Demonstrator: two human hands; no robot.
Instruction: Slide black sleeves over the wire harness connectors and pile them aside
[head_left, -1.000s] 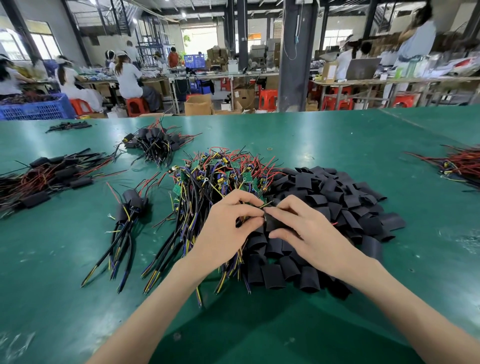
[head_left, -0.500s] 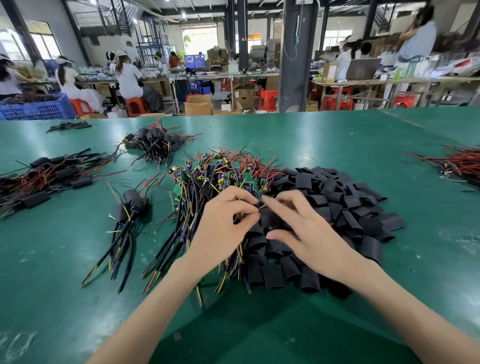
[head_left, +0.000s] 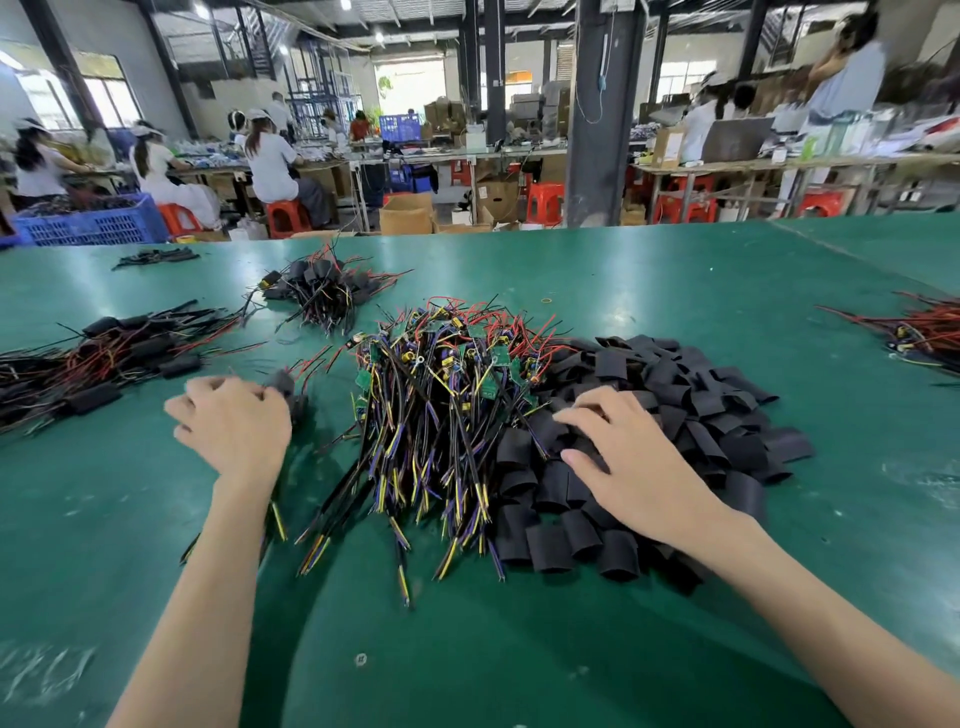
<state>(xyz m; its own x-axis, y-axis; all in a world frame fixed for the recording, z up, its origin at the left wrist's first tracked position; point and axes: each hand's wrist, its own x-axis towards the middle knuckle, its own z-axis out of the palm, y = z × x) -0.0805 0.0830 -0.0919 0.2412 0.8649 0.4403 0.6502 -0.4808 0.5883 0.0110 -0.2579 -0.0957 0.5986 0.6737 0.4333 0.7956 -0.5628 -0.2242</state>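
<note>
A heap of bare wire harnesses (head_left: 441, 405) with small green boards lies mid-table. Right of it spreads a pile of flat black sleeves (head_left: 701, 405). My left hand (head_left: 234, 421) is out to the left of the heap, fingers curled over a sleeved harness (head_left: 284, 383) at the small side pile. That harness's wires run back under my wrist. My right hand (head_left: 623, 452) rests on the near left part of the sleeve pile with fingers spread; I see nothing pinched between them.
More sleeved harness piles lie at the left (head_left: 104, 358) and back left (head_left: 322, 291). A red-wired bundle (head_left: 924, 332) sits at the right edge and a small black bunch (head_left: 156, 255) far left. The green table (head_left: 623, 280) extends far; people work at benches behind.
My hands have parted. The left hand carried the sleeved harness from the middle over to the small left pile. The right hand dropped onto the sleeve pile with its fingers spread.
</note>
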